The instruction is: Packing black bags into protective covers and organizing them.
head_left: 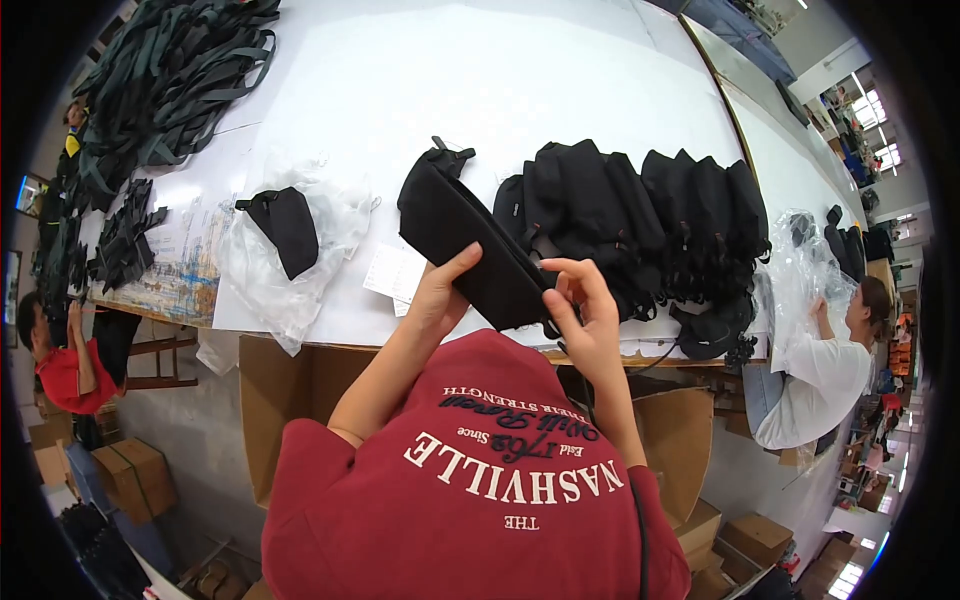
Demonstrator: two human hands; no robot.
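A long black fabric pouch [478, 245] is held at a slant above the near edge of the white table. My left hand [447, 292] grips its lower side, the thumb lying across the fabric. At the pouch's right end, my right hand [588, 312] has thumb and forefinger closed on the edge; whether they pinch a zipper pull there is too small to tell. Beyond the pouch's far end a small black tab or strap sticks up. White paper slips [395, 272] lie on the table left of my left hand.
Rows of black pouches [590, 195] stand to the right. Another black pouch [284, 228] lies on clear plastic bags [260, 275] at left. Dark straps [165, 85] are heaped far left. Open cardboard boxes [672, 435] sit below the table edge. Co-workers work at both sides.
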